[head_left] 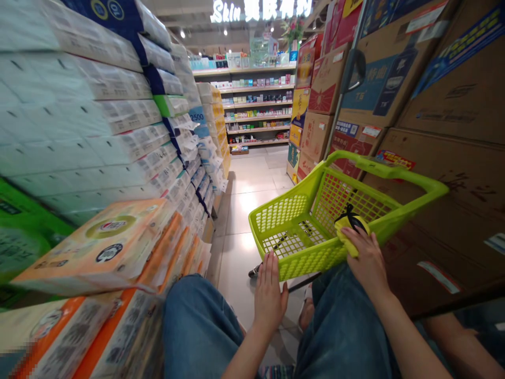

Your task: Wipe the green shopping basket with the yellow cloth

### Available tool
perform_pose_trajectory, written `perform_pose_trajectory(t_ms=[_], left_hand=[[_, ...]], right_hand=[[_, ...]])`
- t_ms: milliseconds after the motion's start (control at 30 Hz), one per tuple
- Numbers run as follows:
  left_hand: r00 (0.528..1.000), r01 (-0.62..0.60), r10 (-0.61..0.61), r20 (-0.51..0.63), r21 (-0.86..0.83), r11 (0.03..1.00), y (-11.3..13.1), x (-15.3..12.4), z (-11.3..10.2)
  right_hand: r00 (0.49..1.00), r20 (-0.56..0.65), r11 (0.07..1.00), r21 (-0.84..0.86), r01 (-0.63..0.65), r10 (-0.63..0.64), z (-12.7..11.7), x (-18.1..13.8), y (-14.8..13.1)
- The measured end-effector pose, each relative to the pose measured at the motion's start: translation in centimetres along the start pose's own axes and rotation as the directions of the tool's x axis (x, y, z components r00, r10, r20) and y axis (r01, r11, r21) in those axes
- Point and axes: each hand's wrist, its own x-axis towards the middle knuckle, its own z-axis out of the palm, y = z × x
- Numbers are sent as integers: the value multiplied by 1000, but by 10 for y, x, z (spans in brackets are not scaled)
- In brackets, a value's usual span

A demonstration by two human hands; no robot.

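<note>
A lime-green shopping basket cart (311,266) with a raised handle stands in front of my knees, angled to the right. My left hand (270,289) lies against the near corner of the basket, its fingers stretched out over the rim and holding nothing. Over the near right side of the same basket, my right hand (366,260) grips a yellow cloth (347,238) with a black strap or cord on it. The cloth is bunched under my fingers at the rim, and part of it is hidden by them. Nothing shows inside the basket.
Stacked tissue packs (130,121) rise on the left, with orange packs (114,237) near my left knee. Cardboard cartons (445,137) are piled on the right. A tiled aisle (244,189) leads to product shelves (256,105). Another bare forearm (453,337) shows at the lower right.
</note>
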Motion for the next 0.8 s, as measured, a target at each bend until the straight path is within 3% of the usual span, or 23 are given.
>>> perform_pose_trajectory(t_ms=[133,233,467,567,667,733,800], left_hand=[[1000,2,-1,7,-47,999,1,-1,-2],[1000,15,-15,7,-86,996,3,-1,-1],[1000,20,-21,0,-127,992,1,1,4],[1000,6,-4,16,-144,990,0,0,3],[1000,-4,5,10,-116,993,-1,0,1],[1000,-10,10,7,-83,997,-1,1,1],[1000,-11,12,13,-66,998,-2,2,1]], right_hand=[[1000,-11,1000,7,-26,26,2,0,-3],[999,-16,1000,14,-27,27,8,-3,-19],[985,142,977,201,71,-101,28,-25,-131],[970,195,963,254,91,-143,29,-31,-158],[947,243,958,247,149,-210,22,-27,-140],[950,235,968,191,163,-207,14,-20,-105],[978,165,989,96,111,-125,6,-11,-63]])
